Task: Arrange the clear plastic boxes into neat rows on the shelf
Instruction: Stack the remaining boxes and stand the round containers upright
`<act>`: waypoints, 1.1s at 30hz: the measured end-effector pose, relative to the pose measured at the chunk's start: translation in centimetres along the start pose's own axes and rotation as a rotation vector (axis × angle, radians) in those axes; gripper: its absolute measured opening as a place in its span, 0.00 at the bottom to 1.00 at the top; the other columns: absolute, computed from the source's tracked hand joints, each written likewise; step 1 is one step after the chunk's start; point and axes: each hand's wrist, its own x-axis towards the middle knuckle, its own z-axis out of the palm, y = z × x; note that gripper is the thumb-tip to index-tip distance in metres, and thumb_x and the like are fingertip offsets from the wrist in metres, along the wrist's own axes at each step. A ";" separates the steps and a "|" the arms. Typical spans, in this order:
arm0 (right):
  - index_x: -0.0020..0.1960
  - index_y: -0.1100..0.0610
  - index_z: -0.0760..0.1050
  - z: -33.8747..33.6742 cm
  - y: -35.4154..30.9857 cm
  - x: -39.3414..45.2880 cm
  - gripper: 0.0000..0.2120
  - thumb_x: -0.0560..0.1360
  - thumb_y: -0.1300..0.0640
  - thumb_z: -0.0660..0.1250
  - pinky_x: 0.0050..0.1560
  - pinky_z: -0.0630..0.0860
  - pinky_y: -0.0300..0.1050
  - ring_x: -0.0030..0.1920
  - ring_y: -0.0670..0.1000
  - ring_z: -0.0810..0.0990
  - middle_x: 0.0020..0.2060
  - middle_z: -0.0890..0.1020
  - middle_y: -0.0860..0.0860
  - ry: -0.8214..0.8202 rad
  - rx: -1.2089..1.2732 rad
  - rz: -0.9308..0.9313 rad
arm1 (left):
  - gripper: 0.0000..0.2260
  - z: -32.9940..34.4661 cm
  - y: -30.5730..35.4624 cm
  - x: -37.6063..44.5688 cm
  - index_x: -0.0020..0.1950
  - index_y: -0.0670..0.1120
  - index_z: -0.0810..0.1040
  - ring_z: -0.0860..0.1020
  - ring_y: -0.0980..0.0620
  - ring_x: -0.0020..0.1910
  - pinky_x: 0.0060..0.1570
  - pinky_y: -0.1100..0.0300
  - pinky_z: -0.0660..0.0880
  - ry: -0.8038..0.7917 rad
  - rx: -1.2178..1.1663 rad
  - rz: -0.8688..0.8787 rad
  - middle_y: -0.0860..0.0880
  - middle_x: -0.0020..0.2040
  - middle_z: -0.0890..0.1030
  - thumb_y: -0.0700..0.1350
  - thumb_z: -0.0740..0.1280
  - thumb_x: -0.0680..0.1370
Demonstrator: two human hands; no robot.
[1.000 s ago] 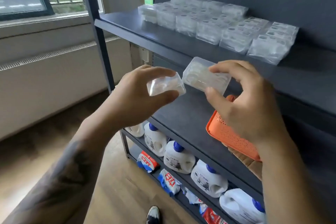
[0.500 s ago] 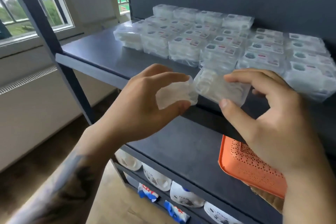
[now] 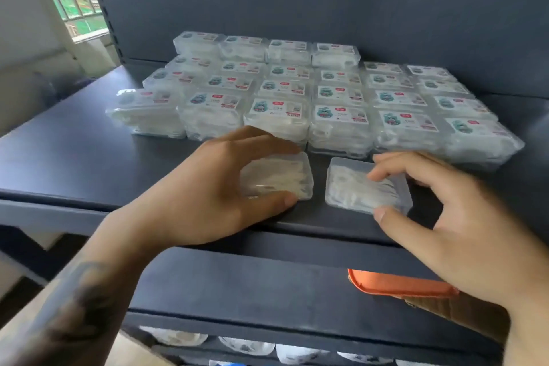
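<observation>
Head view showed both hands at the front edge of the top shelf [image 3: 74,163], low in the frame. Left hand [image 3: 208,187] gripped a clear box [image 3: 282,177], thumb at the near edge, fingers over the far edge. Right hand [image 3: 445,217] pinched a second clear box [image 3: 367,184], thumb at its near corner, fingertips resting on the lid. Both boxes appeared to rest on, or just above, the shelf surface, side by side with a narrow gap between them; contact could not be confirmed because of blur.

Directly behind them, mid-frame, stood the arranged block of labelled boxes [image 3: 338,116], stacked and set in rows running back to the dark rear panel. An orange tray [image 3: 398,284] sat on the lower shelf at lower right; white containers showed along the bottom edge.

Assessment: the step in hand was starting a new front row. To do it well, each box should be slid back flush against the stack behind, squared to that column's edges, then released without dragging.
</observation>
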 end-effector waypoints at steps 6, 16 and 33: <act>0.55 0.42 0.79 1.3 -2.0 0.2 0.15 0.70 0.52 0.74 0.65 0.65 0.33 0.70 0.38 0.72 0.65 0.77 0.34 0.038 -0.065 0.068 | 0.27 -2.2 -3.1 -0.4 0.69 0.62 0.76 0.76 0.63 0.65 0.65 0.67 0.70 -0.046 -0.064 0.056 0.64 0.64 0.78 0.59 0.77 0.71; 0.55 0.42 0.81 3.6 -2.0 1.0 0.16 0.71 0.59 0.72 0.64 0.61 0.24 0.67 0.33 0.71 0.64 0.76 0.36 0.165 -0.106 0.102 | 0.21 -2.1 -4.7 -0.7 0.67 0.60 0.79 0.76 0.62 0.63 0.66 0.63 0.71 -0.006 -0.070 0.050 0.62 0.63 0.79 0.60 0.72 0.74; 0.65 0.40 0.76 4.6 -2.1 0.5 0.18 0.75 0.49 0.67 0.63 0.75 0.50 0.65 0.43 0.74 0.68 0.73 0.36 0.231 -0.266 0.049 | 0.22 -1.6 -2.7 -0.7 0.64 0.60 0.80 0.78 0.60 0.62 0.66 0.56 0.73 0.010 -0.025 -0.014 0.61 0.61 0.81 0.63 0.71 0.70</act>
